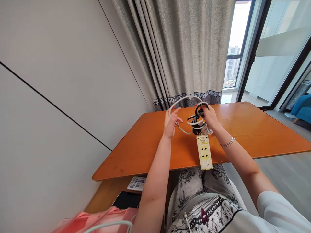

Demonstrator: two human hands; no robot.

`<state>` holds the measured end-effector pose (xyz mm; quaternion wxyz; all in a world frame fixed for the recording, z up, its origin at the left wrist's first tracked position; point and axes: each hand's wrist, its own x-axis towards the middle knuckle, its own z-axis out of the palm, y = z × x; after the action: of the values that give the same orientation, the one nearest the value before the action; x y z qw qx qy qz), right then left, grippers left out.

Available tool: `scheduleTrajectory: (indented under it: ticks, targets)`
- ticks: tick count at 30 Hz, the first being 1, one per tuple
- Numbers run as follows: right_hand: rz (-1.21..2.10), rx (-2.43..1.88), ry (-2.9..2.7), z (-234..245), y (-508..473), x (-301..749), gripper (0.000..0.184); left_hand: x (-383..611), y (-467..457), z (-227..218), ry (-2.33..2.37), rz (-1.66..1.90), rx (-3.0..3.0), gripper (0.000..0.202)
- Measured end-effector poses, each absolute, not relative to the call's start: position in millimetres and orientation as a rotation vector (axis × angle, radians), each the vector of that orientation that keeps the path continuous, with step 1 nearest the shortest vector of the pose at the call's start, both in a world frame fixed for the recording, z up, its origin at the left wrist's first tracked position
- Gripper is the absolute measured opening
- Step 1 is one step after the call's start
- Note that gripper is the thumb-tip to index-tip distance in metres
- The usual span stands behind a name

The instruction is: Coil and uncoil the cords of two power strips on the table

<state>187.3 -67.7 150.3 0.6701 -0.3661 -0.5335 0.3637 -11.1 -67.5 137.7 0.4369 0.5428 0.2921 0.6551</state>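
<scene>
My left hand [171, 122] pinches a loop of white cable [184, 99] above the orange table [255, 129]. My right hand [210, 117] grips a bundle of coiled white and black cables [197, 120] together with a plug. A yellowed white power strip [204, 152] hangs down from that bundle, its lower end past the table's front edge. A thin bracelet sits on my right wrist.
Grey curtain [184, 48] hangs behind the table, a white wall on the left, glass doors on the right. On a lower shelf lie a dark phone [126, 200] and a small card [137, 183]. Pink fabric [97, 221] is at bottom left.
</scene>
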Motion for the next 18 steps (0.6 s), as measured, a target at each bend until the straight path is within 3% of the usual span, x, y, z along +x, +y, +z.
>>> scheduleTrajectory:
  ticks: [4,6,13,18]
  targets:
    - [1.040,-0.776,-0.973,155.7,-57.0,188.6,0.051,7.8,-71.5,103.9,0.629,1.372,1.411,0.109]
    - [1.102,-0.721,-0.867,156.4,-48.8,188.2,0.056,20.1,-75.5,91.0,0.570,1.215,1.385,0.122]
    - [0.866,-0.651,-0.729,143.0,-22.2,172.7,0.054,48.5,-92.9,55.3,0.450,0.992,1.283,0.103]
    - [0.861,-0.708,-0.659,125.2,-2.5,177.3,0.046,42.7,-94.0,48.3,0.622,1.030,1.288,0.078]
